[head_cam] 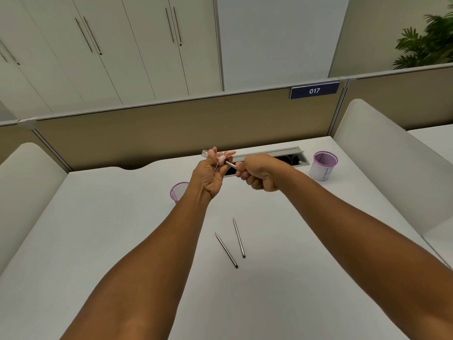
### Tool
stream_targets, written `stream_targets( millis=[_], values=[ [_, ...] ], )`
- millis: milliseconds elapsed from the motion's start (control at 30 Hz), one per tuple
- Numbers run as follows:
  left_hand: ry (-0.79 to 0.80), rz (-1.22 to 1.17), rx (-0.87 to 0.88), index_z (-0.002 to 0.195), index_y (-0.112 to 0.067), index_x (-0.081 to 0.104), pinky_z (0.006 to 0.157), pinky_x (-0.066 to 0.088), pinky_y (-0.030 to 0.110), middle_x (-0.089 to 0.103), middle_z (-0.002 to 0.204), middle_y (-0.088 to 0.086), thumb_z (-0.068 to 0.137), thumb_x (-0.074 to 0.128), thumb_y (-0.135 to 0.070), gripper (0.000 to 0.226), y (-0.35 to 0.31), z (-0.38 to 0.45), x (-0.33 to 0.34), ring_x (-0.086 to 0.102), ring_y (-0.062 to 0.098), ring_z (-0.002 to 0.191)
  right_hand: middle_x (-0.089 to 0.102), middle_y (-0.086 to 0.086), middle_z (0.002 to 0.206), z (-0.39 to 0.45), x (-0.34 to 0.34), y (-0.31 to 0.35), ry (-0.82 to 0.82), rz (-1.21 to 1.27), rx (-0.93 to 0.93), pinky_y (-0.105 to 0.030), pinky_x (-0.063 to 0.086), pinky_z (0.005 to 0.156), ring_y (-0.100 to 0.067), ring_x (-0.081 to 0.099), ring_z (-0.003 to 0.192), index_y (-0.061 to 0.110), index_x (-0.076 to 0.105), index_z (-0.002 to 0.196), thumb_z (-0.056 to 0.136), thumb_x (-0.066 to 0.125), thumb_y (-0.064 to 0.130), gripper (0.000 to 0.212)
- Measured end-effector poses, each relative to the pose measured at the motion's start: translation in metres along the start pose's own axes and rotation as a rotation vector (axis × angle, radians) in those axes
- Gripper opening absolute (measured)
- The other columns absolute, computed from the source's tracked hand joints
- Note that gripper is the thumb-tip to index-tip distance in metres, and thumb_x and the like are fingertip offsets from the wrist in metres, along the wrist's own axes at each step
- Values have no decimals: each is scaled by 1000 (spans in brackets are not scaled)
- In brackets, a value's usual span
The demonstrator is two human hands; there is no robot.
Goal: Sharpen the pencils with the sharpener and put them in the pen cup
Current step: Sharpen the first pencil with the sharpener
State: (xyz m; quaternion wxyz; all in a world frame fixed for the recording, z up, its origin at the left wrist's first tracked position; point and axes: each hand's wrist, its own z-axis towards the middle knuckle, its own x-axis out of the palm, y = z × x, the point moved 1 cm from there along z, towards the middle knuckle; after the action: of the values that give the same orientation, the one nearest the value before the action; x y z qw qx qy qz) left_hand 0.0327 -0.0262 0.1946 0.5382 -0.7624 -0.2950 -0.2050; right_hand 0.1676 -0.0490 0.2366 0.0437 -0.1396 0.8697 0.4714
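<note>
Three slim grey pencils show: two loose pencils lie side by side on the white desk near you, and your right hand curls round the third pencil, its tip in the small pink round sharpener pinched by your left hand. Two purple mesh cups stand apart: the left cup is half hidden behind your wrist, and the right cup is in full view.

Both arms extend forward, bare to the elbow, hands raised close together. The left hand shows its palm side, fingers curled in a pinch — thumb uppermost. The right hand is fisted, knuckles down — fingertips toward the left hand.
</note>
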Motion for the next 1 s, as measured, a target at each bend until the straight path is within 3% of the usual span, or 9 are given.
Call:
stream_targets(
  millis=[133,267,333,467,567,733,833,900,1000],
  values=[
    [-29,12,14,112,-8,56,83,57,36,68,101,17,103,44,-22,20,-2,2,2,66,25,86,56,-4,81,-1,10,-12,-358,-600,-439,-29,36,59,-21,50,70,10,59,88,95,49,33,26],
    [4,11,0,104,-8,55,101,49,40,66,98,19,103,42,-21,19,-3,-2,9,64,27,86,56,-7,82,-3,16,-26,-701,-979,-772,-27,21,50,-23,44,64,10,58,81,96,45,21,22],
    [32,9,-7,113,-6,55,103,47,42,63,114,20,103,44,-22,22,-5,-2,11,65,28,95,51,-5,73,-3,17,-22,-653,-891,-664,-27,23,50,-22,42,61,12,51,72,96,45,22,27],
    [44,-33,9,121,-3,53,76,60,34,53,136,19,103,44,-22,28,-5,-1,12,66,25,95,39,3,52,0,-3,4,-14,111,-16,-18,19,32,-7,26,36,13,52,67,100,41,26,37],
    [36,-32,22,119,-4,52,88,57,39,52,138,21,103,43,-23,26,-3,0,14,66,27,93,42,-1,59,-3,-10,10,-9,-29,-67,-19,20,37,-9,27,43,8,58,78,97,47,25,28],
    [33,-32,24,99,-6,54,88,54,39,59,98,11,103,42,-22,20,-4,-3,20,70,28,85,57,-7,88,-10,0,-5,-550,-809,-643,-30,33,59,-26,54,76,11,59,85,92,53,25,17],
    [20,-5,8,112,-4,53,80,57,36,59,97,12,103,43,-22,23,-1,-4,21,68,28,94,54,-10,87,-19,6,-9,-670,-1062,-763,-30,24,54,-28,47,69,8,59,85,89,48,12,12],
    [28,10,7,117,-3,51,73,60,33,60,103,14,103,43,-23,26,0,-5,20,71,23,80,53,-8,80,-18,8,-5,-613,-1006,-645,-28,28,54,-23,44,66,11,55,77,89,49,14,14],
    [88,-7,18,117,-7,50,73,59,28,61,120,20,104,41,-27,26,-2,-3,18,73,19,76,51,-4,63,-7,-3,11,-213,-240,-187,-22,25,40,-15,38,48,8,57,70,96,46,23,32]
  ],
)
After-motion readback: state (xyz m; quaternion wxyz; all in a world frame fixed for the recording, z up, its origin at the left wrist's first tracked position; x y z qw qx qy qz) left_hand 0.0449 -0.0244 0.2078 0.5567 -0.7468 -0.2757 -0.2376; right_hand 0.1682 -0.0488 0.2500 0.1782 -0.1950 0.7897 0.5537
